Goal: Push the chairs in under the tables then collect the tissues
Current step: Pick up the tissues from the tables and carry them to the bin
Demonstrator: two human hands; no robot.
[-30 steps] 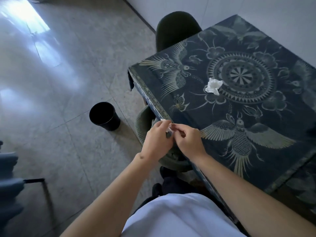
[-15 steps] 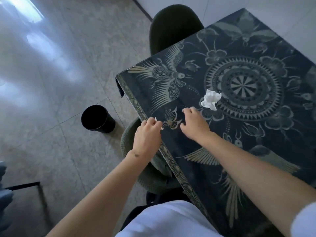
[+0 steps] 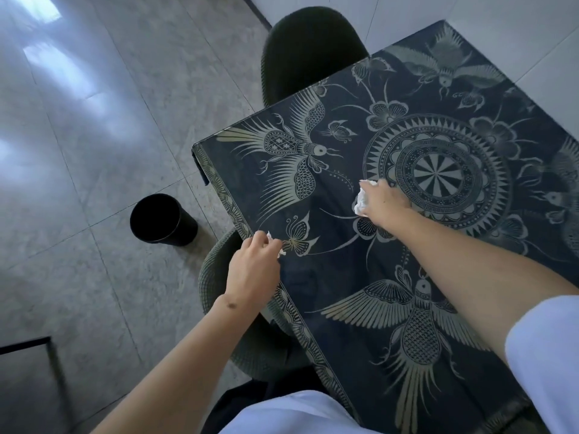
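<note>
Grey speckled stone floor tiles (image 3: pixel 94 189) on the left, glossy with pale window glare. Thin black metal frame (image 3: pixel 37 343) at the lower left edge. Round black plastic waste bin (image 3: pixel 163 220) upright on the floor, just beside the tabletop's left edge. Dark green woven chair (image 3: pixel 225 311) tucked under that left edge, its back showing below the left forearm. Second dark green chair (image 3: pixel 310 48) pushed in at the far edge, near the white wall (image 3: pixel 391 17).

Square tabletop (image 3: pixel 338 264) draped in a dark blue cloth printed with pale birds, butterflies, flowers and a central mandala.

Left hand (image 3: pixel 253 270) closed at the tabletop's left edge, pinching a small scrap of white tissue (image 3: pixel 281 252) beside a printed butterfly. Right hand (image 3: pixel 383 203) reaching to the tabletop's middle, at the mandala's left rim, fingers curled down onto a crumpled white tissue ball (image 3: pixel 362 203) that sits on the cloth.

Half a second earlier: right hand short of the ball, flat near the butterfly; ball lying free. Now covered and gripped. Left hand much where it was, same scrap held. A second earlier, both hands together at the near edge.
</note>
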